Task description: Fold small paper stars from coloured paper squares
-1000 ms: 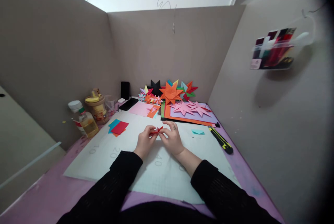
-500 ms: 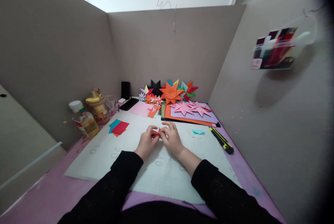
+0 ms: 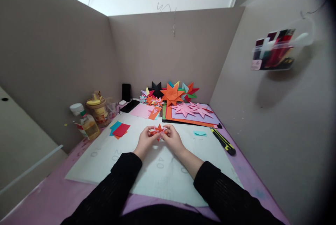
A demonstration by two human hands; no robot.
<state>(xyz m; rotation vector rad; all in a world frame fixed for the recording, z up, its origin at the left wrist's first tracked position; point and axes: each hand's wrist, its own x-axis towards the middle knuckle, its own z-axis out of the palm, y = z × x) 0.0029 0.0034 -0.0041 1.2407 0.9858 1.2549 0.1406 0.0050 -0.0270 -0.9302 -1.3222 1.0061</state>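
Note:
Between my hands is a small orange and pink folded paper star (image 3: 159, 129), held just above the white sheet (image 3: 168, 179). My left hand (image 3: 146, 141) pinches its left side, thumb in front. On the star's right side, my right hand (image 3: 173, 140) grips it the same way. Parts of the star are hidden behind my thumbs and fingers. To the right of my hands lies a small turquoise folded paper piece (image 3: 200, 133). On the left, red, blue and orange paper pieces (image 3: 121, 129) overlap on the sheet.
A yellow-black utility knife (image 3: 223, 141) lies at right. Finished paper stars (image 3: 172, 93) stand at the back beside pink stars (image 3: 185, 109) on stacked coloured paper. A bottle (image 3: 89, 127), a lidded jar (image 3: 99, 111) and phones (image 3: 130, 106) are at left. Grey partitions (image 3: 168, 50) surround the table.
The paper star has turned to show its spread orange and pink points toward me. My right hand's fingers have come down and closed around its side.

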